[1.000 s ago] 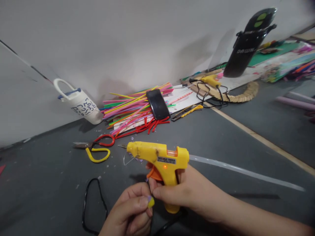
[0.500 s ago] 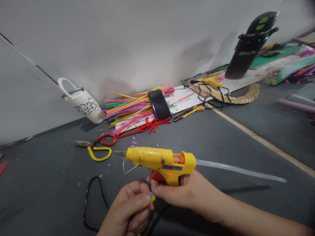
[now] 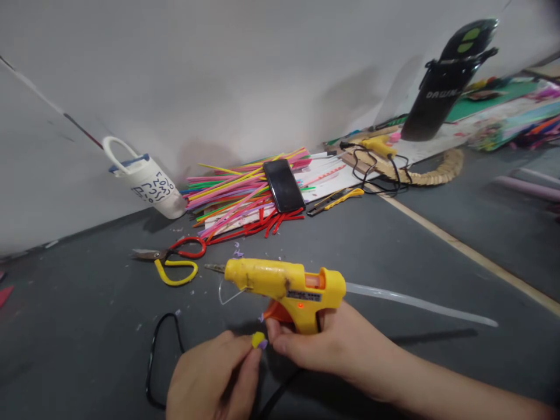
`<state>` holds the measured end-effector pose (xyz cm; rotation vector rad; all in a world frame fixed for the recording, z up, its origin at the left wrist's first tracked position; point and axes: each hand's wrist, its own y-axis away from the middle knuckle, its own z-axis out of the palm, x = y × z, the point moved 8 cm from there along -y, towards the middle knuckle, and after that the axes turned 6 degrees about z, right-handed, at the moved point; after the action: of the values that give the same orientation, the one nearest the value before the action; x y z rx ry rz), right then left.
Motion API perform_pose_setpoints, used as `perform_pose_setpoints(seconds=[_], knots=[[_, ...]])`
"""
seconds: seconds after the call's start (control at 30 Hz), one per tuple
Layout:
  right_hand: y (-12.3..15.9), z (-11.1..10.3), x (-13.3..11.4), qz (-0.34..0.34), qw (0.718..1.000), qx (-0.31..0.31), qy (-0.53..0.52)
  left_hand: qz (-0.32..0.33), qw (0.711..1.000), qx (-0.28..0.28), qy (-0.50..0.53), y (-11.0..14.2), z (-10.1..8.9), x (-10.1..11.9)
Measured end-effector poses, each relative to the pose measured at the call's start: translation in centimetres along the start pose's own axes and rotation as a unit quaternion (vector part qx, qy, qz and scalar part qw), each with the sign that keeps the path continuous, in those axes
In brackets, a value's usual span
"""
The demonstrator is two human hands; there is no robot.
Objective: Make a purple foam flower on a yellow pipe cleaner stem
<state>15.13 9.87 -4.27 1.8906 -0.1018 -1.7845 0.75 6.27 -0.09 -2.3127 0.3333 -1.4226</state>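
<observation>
My right hand [image 3: 306, 344] grips a yellow hot glue gun [image 3: 271, 280] by its handle, fingers near the orange trigger [image 3: 279, 311]. The gun's metal nozzle points left, and a red light glows on its side. Out of its back end sticks a long clear glue stick [image 3: 415, 300]. Below the gun, my left hand [image 3: 214, 373] pinches a small yellow and purple piece [image 3: 259, 340] between thumb and finger; what kind of piece it is I cannot make out. The nozzle and the piece are apart.
Scissors [image 3: 164, 256] with red and yellow handles lie left of the nozzle. Behind are coloured pipe cleaners [image 3: 236, 192], a black phone [image 3: 284, 185], a yellow cutter knife [image 3: 336, 201], a white cup [image 3: 153, 189] and a black bottle [image 3: 444, 96]. A black cord [image 3: 151, 367] loops at left.
My left hand has turned over and shifted slightly left, so the small piece now faces up at its fingertips. The glue gun has barely moved.
</observation>
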Motion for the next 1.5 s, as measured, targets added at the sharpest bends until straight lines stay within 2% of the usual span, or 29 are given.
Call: perform_pose_setpoints(seconds=[0.03, 0.1, 0.2, 0.4, 0.47, 0.57, 0.63, 0.7, 0.77, 0.93, 1.03, 1.13, 1.3, 1.33, 1.4, 1.5], knots=[[0.1, 0.1, -0.1, 0.006, 1.000, 0.001, 0.009, 0.003, 1.000, -0.006, -0.002, -0.1, -0.2, -0.2], [0.1, 0.1, -0.3, 0.015, 1.000, 0.005, 0.020, -0.002, 0.993, -0.119, -0.023, 0.0, 0.9, -0.9], [0.0, 0.0, -0.5, 0.006, 0.999, 0.016, 0.030, 0.023, 0.985, -0.158, -0.062, 0.0, 0.7, -1.1], [-0.1, 0.1, -0.5, 0.000, 0.999, 0.030, 0.044, 0.150, 0.965, -0.150, -0.157, -0.3, 0.8, 1.1], [0.0, 0.0, -0.9, -0.017, 0.997, 0.041, 0.067, 0.222, 0.942, -0.151, -0.203, -0.5, 1.3, 2.4], [0.1, -0.2, -1.6, -0.063, 0.991, 0.060, 0.106, 0.335, 0.891, -0.149, -0.268, -0.3, 2.2, 4.4], [0.0, -0.1, -1.6, -0.077, 0.988, 0.057, 0.117, 0.383, 0.868, -0.115, -0.295, -0.2, 2.1, 5.2], [-0.1, -0.2, -1.2, -0.071, 0.989, 0.062, 0.113, 0.391, 0.862, -0.105, -0.305, -0.2, 2.1, 5.3], [-0.3, -0.2, -0.6, -0.053, 0.994, 0.050, 0.078, 0.385, 0.864, -0.130, -0.299, -0.1, 2.2, 5.0], [-0.2, 0.3, -0.6, -0.029, 0.999, -0.029, -0.024, 0.382, 0.864, -0.154, -0.289, 0.5, 1.6, 4.3], [-0.2, 0.3, -0.9, -0.008, 0.998, -0.044, -0.043, 0.358, 0.874, -0.123, -0.304, 0.9, 1.1, 3.5], [-0.3, 0.1, -1.0, 0.005, 0.997, -0.043, -0.056, 0.298, 0.900, -0.074, -0.308, 0.9, 0.3, 2.6], [-0.2, -0.7, -1.3, 0.020, 0.999, 0.004, -0.034, 0.242, 0.926, -0.150, -0.249, 0.3, 1.8, 1.9], [-0.3, -0.9, -1.4, 0.017, 0.999, 0.010, -0.032, 0.207, 0.942, -0.157, -0.213, -0.1, 2.0, 1.7], [-0.5, -1.3, -1.4, 0.011, 0.999, 0.010, -0.033, 0.102, 0.977, -0.112, -0.152, -1.0, 1.4, 0.5], [-1.3, -1.8, -0.7, 0.019, 0.999, 0.003, -0.036, -0.080, 0.992, -0.039, -0.092, -1.7, 0.2, -2.2]])
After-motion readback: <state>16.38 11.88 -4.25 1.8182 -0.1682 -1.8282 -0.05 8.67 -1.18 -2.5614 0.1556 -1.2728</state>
